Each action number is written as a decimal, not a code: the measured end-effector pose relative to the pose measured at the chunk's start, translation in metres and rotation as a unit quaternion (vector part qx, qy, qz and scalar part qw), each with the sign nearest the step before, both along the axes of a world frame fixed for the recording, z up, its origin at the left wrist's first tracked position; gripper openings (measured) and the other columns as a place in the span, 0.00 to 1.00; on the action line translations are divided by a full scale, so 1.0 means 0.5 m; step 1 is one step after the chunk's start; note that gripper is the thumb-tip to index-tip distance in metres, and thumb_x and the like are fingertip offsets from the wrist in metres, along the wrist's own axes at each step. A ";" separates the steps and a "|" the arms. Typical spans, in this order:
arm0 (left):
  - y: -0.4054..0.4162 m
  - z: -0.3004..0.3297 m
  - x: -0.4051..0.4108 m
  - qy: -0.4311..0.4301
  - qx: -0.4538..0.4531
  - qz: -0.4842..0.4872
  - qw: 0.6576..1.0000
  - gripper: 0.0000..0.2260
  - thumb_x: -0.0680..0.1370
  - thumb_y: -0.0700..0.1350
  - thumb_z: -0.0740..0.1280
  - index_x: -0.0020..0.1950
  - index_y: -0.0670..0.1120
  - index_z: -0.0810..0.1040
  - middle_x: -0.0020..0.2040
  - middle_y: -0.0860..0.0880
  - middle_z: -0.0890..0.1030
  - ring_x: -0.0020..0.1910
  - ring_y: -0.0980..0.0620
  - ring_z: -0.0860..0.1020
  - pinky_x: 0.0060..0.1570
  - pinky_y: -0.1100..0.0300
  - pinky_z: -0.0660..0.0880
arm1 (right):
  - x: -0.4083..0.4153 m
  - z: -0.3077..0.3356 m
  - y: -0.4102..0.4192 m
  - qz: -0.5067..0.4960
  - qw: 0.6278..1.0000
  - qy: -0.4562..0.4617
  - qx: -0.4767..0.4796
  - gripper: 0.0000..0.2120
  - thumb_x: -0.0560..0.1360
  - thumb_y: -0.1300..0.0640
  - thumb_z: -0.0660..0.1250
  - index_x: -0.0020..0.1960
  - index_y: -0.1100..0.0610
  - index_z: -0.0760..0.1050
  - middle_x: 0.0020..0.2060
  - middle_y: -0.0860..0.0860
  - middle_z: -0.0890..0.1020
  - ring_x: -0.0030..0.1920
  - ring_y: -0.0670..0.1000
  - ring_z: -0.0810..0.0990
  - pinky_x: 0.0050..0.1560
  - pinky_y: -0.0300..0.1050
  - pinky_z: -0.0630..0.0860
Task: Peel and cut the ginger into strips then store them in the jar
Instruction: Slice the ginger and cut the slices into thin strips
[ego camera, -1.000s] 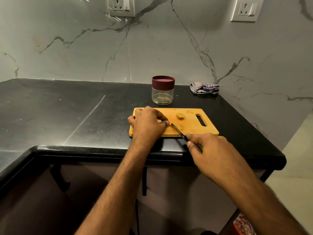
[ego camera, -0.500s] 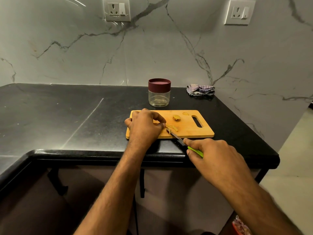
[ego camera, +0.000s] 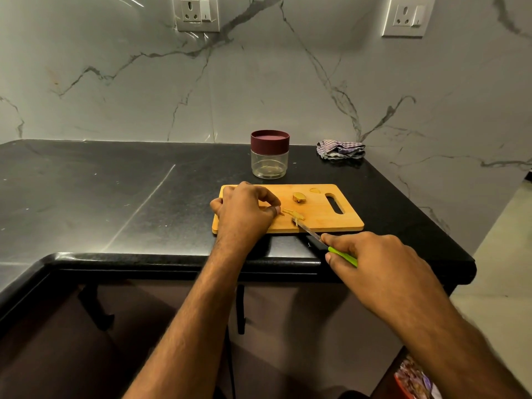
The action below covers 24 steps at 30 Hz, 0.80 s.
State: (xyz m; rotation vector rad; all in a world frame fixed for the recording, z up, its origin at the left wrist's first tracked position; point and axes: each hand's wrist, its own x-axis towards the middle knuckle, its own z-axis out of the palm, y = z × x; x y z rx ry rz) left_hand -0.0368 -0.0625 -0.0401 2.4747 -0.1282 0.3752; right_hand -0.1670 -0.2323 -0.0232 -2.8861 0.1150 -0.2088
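On the rectangular wooden cutting board (ego camera: 322,218), the left hand (ego camera: 244,211) rests with fingers curled, fingertips by thin pale ginger strips (ego camera: 292,213). The right hand (ego camera: 371,257) grips a green-handled knife (ego camera: 322,240), its tip touching them. A ginger chunk (ego camera: 298,197) lies beyond; the maroon-lidded clear jar (ego camera: 269,154) stands behind.

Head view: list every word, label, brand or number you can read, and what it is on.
None readable.
Jar: no label visible.
Wall sockets: no markings legible.
Printed packet at the bottom right corner: pattern too blurred to read.
Cutting board and knife: no text.
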 end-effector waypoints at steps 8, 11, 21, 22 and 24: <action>0.000 -0.006 0.009 0.002 0.006 0.015 1.000 0.04 0.75 0.55 0.73 0.48 0.58 0.84 0.66 0.54 0.77 0.71 0.48 0.62 0.66 0.46 0.58 | 0.000 0.009 0.011 0.012 1.000 -0.003 0.028 0.17 0.79 0.40 0.58 0.67 0.34 0.68 0.52 0.41 0.80 0.49 0.43 0.77 0.49 0.46 0.79; 0.001 -0.010 0.014 0.001 0.002 0.016 1.000 0.04 0.75 0.56 0.73 0.48 0.58 0.85 0.63 0.55 0.79 0.70 0.49 0.63 0.65 0.46 0.58 | 0.011 0.005 0.018 0.012 0.998 -0.029 0.061 0.16 0.79 0.42 0.58 0.67 0.38 0.71 0.45 0.43 0.80 0.44 0.44 0.79 0.47 0.47 0.80; 0.001 -0.014 0.020 -0.006 -0.001 0.019 1.000 0.06 0.75 0.57 0.73 0.49 0.58 0.85 0.61 0.55 0.80 0.69 0.49 0.64 0.64 0.47 0.59 | 0.060 -0.006 0.053 0.025 0.994 -0.029 0.107 0.12 0.81 0.48 0.57 0.59 0.47 0.77 0.37 0.46 0.80 0.42 0.45 0.80 0.45 0.44 0.79; 0.001 -0.014 0.020 -0.005 0.000 0.019 1.000 0.06 0.75 0.57 0.73 0.49 0.58 0.85 0.61 0.55 0.79 0.69 0.49 0.64 0.64 0.46 0.59 | 0.063 -0.007 0.056 0.025 0.994 -0.027 0.107 0.12 0.81 0.48 0.57 0.58 0.47 0.77 0.37 0.46 0.80 0.41 0.44 0.80 0.44 0.43 0.79; 0.001 -0.013 0.021 -0.001 0.002 0.018 1.000 0.07 0.75 0.57 0.73 0.50 0.58 0.85 0.62 0.55 0.79 0.69 0.49 0.64 0.64 0.46 0.59 | 0.067 -0.006 0.059 0.024 0.993 -0.029 0.110 0.12 0.81 0.48 0.57 0.57 0.47 0.77 0.37 0.46 0.79 0.41 0.44 0.80 0.44 0.43 0.79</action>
